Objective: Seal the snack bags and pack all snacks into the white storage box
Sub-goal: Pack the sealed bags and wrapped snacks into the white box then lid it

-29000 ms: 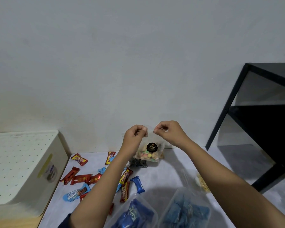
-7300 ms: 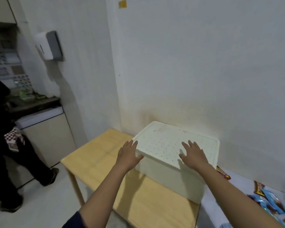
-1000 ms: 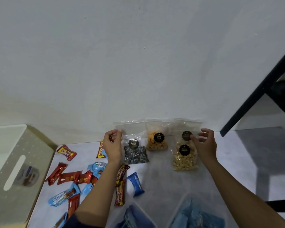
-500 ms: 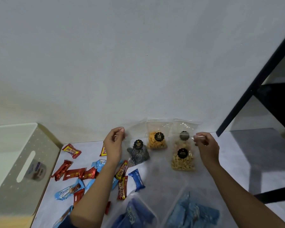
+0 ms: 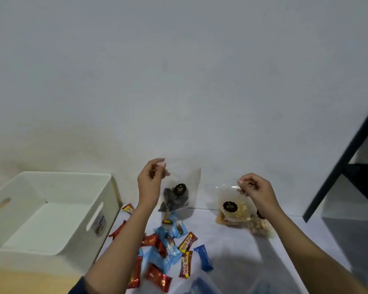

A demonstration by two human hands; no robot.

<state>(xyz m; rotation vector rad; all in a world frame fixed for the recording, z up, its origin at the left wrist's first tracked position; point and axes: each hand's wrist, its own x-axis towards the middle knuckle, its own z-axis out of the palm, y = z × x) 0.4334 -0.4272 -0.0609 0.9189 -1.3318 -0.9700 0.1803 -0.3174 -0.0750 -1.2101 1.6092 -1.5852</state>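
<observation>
The white storage box (image 5: 112,200) stands open-topped at the left, with a slot handle in the wall that faces the snacks. Everything else lies to the right of the box.

Nearest to it, the left grip (image 5: 152,179) is raised and narrow. Thumb and fingertips pinch the top corner of a clear bag of dark swirled snacks (image 5: 175,198), which bears a round black label. This bag hangs from the pinch above the pale surface (image 5: 232,251), level with the box's rim.

Farther from the box, the right grip (image 5: 254,189) is also narrow and pinches the top edge of a bunch of clear bags of yellow and tan snacks (image 5: 232,211). How many bags are in the bunch, and whether their lower ends touch the surface, cannot be told.

Just beside the box, below the dark bag, lies a loose heap of red and light blue wrapped bars (image 5: 168,245). A dark blue bar (image 5: 203,257) lies at the side of the heap away from the box.

Farthest from the box stands a black shelf frame (image 5: 348,166).
</observation>
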